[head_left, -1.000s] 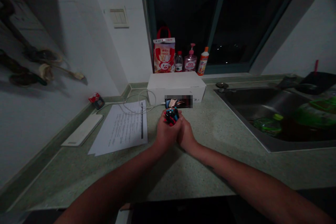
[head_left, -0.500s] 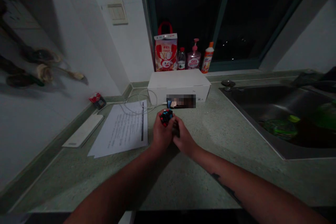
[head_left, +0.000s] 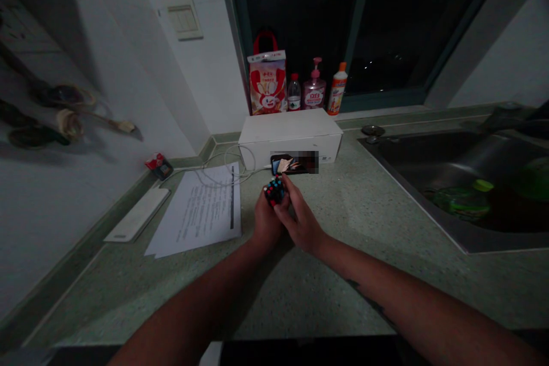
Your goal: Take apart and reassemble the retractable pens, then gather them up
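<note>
Your left hand (head_left: 266, 222) is wrapped around a tight bundle of pens (head_left: 274, 191), as they appear to be, their black, red and blue ends facing up toward you. Your right hand (head_left: 303, 224) is partly curled against the bundle's right side. In the head view, compared with half a second ago, your right hand has come up from beside your left: its forefinger now reaches the far edge of the bundle, and its thumb lies across the near side. To my eye, that means the pens are now steadied from both sides rather than mainly by your left grip. How firmly the right fingers press, I cannot tell, nor whether the lower ends touch the countertop (head_left: 343, 297), because your palms hide them.

The pens sit between your hands, just in front of a phone (head_left: 279, 164) that stands against the front of a white box (head_left: 291, 126). To the left of your left hand lie printed sheets (head_left: 201, 211), with a white cable (head_left: 214, 184) looping over their far end. The sink (head_left: 416, 160) is well apart, to your right.
</note>
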A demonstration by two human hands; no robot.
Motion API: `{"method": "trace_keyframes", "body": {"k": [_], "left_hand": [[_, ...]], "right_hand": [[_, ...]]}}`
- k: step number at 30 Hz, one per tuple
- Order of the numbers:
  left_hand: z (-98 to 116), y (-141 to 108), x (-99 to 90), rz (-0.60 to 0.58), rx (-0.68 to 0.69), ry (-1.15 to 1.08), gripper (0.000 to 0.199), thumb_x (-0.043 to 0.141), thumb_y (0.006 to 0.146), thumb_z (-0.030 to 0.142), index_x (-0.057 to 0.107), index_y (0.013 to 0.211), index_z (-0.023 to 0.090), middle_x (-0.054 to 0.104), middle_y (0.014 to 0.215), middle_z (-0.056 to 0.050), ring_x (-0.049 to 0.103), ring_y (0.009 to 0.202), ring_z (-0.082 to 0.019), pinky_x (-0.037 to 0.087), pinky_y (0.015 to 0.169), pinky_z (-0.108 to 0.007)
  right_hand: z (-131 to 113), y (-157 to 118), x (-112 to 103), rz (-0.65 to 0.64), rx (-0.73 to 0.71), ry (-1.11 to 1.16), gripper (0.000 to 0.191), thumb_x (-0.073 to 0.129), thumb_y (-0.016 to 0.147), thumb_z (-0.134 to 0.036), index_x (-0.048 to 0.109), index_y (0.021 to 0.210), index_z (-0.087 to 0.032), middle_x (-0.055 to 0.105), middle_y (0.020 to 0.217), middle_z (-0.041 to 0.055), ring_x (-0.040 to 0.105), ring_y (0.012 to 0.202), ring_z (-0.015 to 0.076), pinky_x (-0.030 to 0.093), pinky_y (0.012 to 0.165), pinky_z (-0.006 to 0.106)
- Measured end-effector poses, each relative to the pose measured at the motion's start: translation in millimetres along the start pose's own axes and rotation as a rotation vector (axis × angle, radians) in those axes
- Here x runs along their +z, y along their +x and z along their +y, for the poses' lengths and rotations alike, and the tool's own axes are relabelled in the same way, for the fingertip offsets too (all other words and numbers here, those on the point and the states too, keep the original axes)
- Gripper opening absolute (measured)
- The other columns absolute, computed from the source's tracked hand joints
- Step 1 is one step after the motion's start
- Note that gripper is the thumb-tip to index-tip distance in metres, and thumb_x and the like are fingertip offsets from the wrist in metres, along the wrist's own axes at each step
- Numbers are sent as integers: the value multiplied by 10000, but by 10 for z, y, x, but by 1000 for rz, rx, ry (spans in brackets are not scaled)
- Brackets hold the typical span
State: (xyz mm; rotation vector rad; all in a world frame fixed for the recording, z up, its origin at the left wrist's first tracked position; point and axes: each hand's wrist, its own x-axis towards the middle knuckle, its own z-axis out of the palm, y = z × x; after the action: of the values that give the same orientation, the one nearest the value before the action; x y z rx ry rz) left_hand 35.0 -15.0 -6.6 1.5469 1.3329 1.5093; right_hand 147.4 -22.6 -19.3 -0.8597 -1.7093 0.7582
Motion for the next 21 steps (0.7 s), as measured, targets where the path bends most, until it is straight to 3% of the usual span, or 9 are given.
{"method": "trace_keyframes", "body": {"k": [16,21], "left_hand": [[-71,-5,23,-53,-9,53,209,652,878,393,600,866,190,665,793,-32,589,713,-183,463,661,-309],[22,59,30,-25,-76,28,200,682,842,346,623,945,185,703,869,-47,631,754,-187,490,702,-303]], "right_hand": [[0,8,-27,40,85,88,708,482,1007,-624,350,1595,-252,447,1591,136,382,1508,294,271,1273,529],[81,19,-36,71,129,108,693,483,1002,-633,370,1580,-267,454,1587,130,402,1492,297,283,1263,549]]}}
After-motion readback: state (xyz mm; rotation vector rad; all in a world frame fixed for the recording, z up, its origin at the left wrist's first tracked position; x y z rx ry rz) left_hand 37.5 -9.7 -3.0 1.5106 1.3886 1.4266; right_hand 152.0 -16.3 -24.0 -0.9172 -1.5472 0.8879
